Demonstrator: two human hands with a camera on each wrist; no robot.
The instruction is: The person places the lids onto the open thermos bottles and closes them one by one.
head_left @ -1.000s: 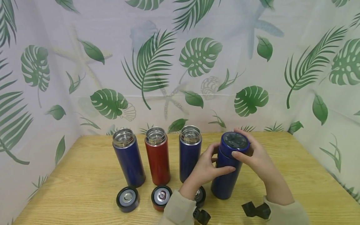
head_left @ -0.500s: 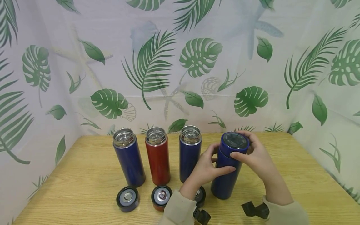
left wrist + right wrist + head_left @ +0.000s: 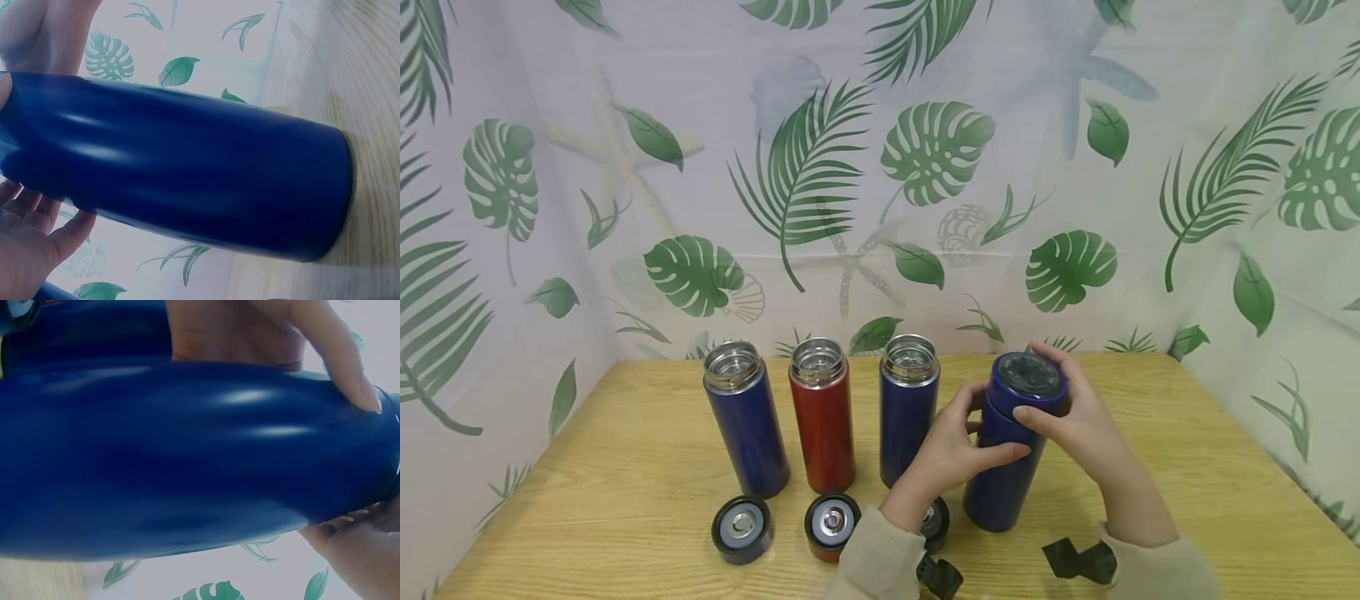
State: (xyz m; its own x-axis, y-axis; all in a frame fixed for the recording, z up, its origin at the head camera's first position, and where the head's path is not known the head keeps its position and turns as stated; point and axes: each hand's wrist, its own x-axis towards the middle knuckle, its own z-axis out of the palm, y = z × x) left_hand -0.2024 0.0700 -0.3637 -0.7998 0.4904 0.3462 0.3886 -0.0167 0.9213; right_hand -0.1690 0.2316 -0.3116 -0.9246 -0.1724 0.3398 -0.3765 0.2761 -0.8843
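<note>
A blue vacuum flask (image 3: 1002,479) stands on the table at the right, its dark-topped blue lid (image 3: 1032,374) seated on the neck with a thin seam below. My left hand (image 3: 951,446) grips the upper body from the left, thumb across the front. From the right, my right hand (image 3: 1078,417) holds the lid, thumb in front and fingers behind its rim. In the left wrist view the flask body (image 3: 200,169) runs down to its base on the table. The right wrist view shows the flask (image 3: 175,462) from close by, with both hands near its top end.
Left of the held flask stand three uncapped flasks: blue (image 3: 910,425), red (image 3: 823,433) and blue (image 3: 748,433). Before them lie upturned lids: a blue one (image 3: 741,530), a red one (image 3: 832,527) and one (image 3: 935,525) partly behind my left forearm. A leaf-print curtain (image 3: 880,208) surrounds the table (image 3: 625,467).
My right hand's fingers shift slightly around the lid, drawing back and then reaching round it again. The left hand keeps its grip and the flask stays in place.
</note>
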